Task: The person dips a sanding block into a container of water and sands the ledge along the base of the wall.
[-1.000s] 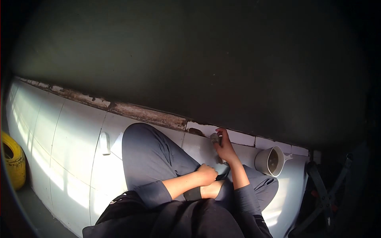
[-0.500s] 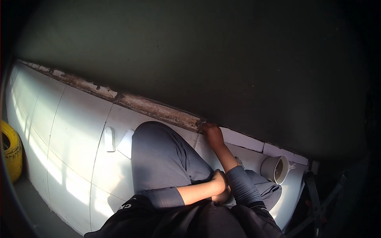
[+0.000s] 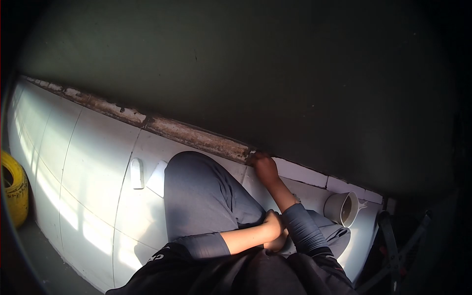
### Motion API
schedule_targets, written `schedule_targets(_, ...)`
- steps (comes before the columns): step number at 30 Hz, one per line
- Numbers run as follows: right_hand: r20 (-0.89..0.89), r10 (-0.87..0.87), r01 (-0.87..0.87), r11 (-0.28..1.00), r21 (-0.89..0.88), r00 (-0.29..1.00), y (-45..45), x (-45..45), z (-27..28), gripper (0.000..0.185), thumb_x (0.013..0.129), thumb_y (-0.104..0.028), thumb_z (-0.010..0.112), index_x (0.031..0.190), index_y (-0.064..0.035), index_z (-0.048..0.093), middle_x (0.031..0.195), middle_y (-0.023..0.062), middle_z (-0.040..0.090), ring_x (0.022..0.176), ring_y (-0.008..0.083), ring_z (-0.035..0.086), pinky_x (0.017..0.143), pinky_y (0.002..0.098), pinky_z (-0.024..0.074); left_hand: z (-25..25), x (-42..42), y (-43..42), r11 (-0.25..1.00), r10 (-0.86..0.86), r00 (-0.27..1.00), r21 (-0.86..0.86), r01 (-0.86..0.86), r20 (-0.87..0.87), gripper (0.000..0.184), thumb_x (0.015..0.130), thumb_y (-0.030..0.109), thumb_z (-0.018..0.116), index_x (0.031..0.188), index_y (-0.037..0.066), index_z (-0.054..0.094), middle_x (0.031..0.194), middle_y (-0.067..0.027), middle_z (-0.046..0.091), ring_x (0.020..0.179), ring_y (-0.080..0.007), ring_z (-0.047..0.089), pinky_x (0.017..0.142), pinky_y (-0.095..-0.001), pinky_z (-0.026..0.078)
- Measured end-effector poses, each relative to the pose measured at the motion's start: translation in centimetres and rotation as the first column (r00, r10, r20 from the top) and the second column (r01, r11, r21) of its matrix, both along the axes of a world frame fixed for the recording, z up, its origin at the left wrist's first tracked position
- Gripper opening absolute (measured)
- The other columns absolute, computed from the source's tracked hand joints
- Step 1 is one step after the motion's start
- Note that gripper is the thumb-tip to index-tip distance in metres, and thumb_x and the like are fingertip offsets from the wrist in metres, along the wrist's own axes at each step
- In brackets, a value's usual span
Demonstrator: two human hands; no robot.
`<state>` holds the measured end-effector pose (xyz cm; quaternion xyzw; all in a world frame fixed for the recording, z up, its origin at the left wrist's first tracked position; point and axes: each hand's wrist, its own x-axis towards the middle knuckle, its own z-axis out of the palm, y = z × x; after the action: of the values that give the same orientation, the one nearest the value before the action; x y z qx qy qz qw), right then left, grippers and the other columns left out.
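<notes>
My right hand (image 3: 265, 168) is closed at the foot of the dark wall, where the rough bare strip (image 3: 196, 135) meets the white skirting tiles (image 3: 301, 170). Its fingertips point at that joint; whatever they may hold is hidden. Low in my lap, by my crossed legs (image 3: 206, 191), rests my left hand (image 3: 273, 224), its fingers out of sight against my foot. A white rounded block (image 3: 137, 173) lies on the floor left of my knee. Beside it, a flat white piece (image 3: 157, 178) is partly covered by the knee.
A pale plastic mug (image 3: 335, 208) with a handle sits tipped towards the wall on my right. Beyond it are dark folding metal legs (image 3: 391, 246). A yellow tyre (image 3: 17, 191) is at the far left. Sunlit white tiles (image 3: 88, 187) cover the floor.
The view has shifted very slightly. My right hand stays at the same joint with a small change of its fingers and wrist; my left hand keeps its place.
</notes>
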<state>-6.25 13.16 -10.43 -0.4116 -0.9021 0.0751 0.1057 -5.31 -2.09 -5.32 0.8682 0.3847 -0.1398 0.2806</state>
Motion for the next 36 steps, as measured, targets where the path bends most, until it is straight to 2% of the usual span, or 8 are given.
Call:
schedule_targets(6, 0.100, -0.106, 0.108, 0.994, -0.016, 0.989, 1.0, -1.6, 0.3, 0.025, 0.067, -0.001, 0.053, 0.084, -0.0107, 0.069, 0.091, 0.0084, 0.062, 0.088, 0.0281, 0.059, 0.079, 0.0364, 0.0506, -1.8, -0.2, -0.8, 0.986, -0.066, 0.996, 0.159, 0.055, 0.068, 0.026, 0.083, 0.018, 0.056, 0.107, 0.019, 0.066, 0.111, 0.0000, 0.063, 0.100, -0.0189, 0.060, 0.074, -0.0347, 0.043)
schedule_targets(8, 0.116, -0.022, 0.023, 1.000, -0.008, 0.993, 0.7, -0.6, -0.1, 0.025, 0.067, -0.001, 0.053, 0.084, -0.0106, 0.069, 0.091, 0.0083, 0.062, 0.087, 0.0284, 0.059, 0.078, 0.0366, 0.0508, 1.1, -0.9, 0.4, 0.999, -0.040, 0.999, -0.018, 0.040, -0.019, 0.027, 0.083, 0.018, 0.056, 0.109, 0.019, 0.066, 0.113, -0.0005, 0.063, 0.100, -0.0201, 0.060, 0.075, -0.0350, 0.043)
schedule_targets(12, 0.086, 0.082, -0.087, 0.994, 0.059, 0.993, 0.5, 0.0, -0.3, 0.026, 0.067, -0.001, 0.053, 0.085, -0.0109, 0.069, 0.092, 0.0082, 0.062, 0.086, 0.0286, 0.059, 0.076, 0.0373, 0.0513, 1.0, -0.5, 0.3, 1.000, -0.023, 1.000, -0.020, 0.022, -0.018, 0.027, 0.083, 0.018, 0.056, 0.107, 0.019, 0.066, 0.111, -0.0005, 0.063, 0.100, -0.0201, 0.060, 0.075, -0.0348, 0.043)
schedule_targets(15, 0.157, -0.096, 0.096, 0.995, 0.008, 0.983, 1.4, -1.0, -0.3, 0.025, 0.067, -0.003, 0.053, 0.084, -0.0108, 0.069, 0.090, 0.0079, 0.062, 0.086, 0.0282, 0.059, 0.076, 0.0373, 0.0513, -0.8, 0.1, -0.6, 0.997, -0.039, 0.999, 0.069, 0.041, -0.034, 0.025, 0.084, 0.019, 0.055, 0.106, 0.018, 0.067, 0.110, -0.0004, 0.064, 0.099, -0.0202, 0.060, 0.075, -0.0353, 0.043)
schedule_targets(24, 0.007, -0.020, 0.019, 0.998, 0.057, 1.000, 0.1, 0.0, -0.6, 0.027, 0.067, -0.001, 0.053, 0.086, -0.0133, 0.068, 0.090, 0.0063, 0.063, 0.083, 0.0281, 0.060, 0.074, 0.0368, 0.0526, 0.4, -0.3, -0.1, 1.000, -0.009, 1.000, 0.024, 0.009, -0.030, 0.025, 0.083, 0.017, 0.056, 0.104, 0.018, 0.068, 0.110, 0.0001, 0.064, 0.100, -0.0199, 0.060, 0.073, -0.0361, 0.043)
schedule_targets(30, 0.055, -0.112, 0.111, 0.994, 0.016, 0.992, 0.7, -1.2, 0.4, 0.029, 0.066, 0.002, 0.052, 0.088, -0.0079, 0.067, 0.094, 0.0099, 0.066, 0.085, 0.0294, 0.061, 0.075, 0.0381, 0.0512, -3.2, 0.7, -1.2, 0.965, -0.085, 0.993, 0.253, 0.063, 0.078, 0.027, 0.083, 0.019, 0.055, 0.108, 0.020, 0.066, 0.114, 0.0002, 0.062, 0.100, -0.0196, 0.060, 0.072, -0.0358, 0.043)
schedule_targets(32, 0.007, -0.057, 0.057, 0.998, 0.003, 0.998, 0.1, 0.0, 0.2, 0.028, 0.067, 0.001, 0.052, 0.086, -0.0103, 0.068, 0.091, 0.0087, 0.065, 0.085, 0.0291, 0.060, 0.075, 0.0378, 0.0516, 1.3, -0.6, 0.4, 0.998, -0.062, 0.997, -0.026, 0.061, -0.052, 0.031, 0.084, 0.020, 0.055, 0.113, 0.021, 0.064, 0.119, 0.0014, 0.060, 0.106, -0.0190, 0.057, 0.075, -0.0357, 0.043)
schedule_targets(36, -0.048, -0.034, 0.035, 0.999, 0.015, 0.998, 0.5, 0.3, -0.3, 0.027, 0.067, 0.001, 0.053, 0.084, -0.0123, 0.069, 0.089, 0.0075, 0.064, 0.084, 0.0290, 0.060, 0.073, 0.0382, 0.0521, 1.0, -0.4, 0.4, 0.996, -0.064, 0.994, -0.073, 0.058, -0.088, 0.032, 0.084, 0.019, 0.054, 0.115, 0.021, 0.063, 0.120, 0.0022, 0.059, 0.108, -0.0189, 0.056, 0.075, -0.0349, 0.043)
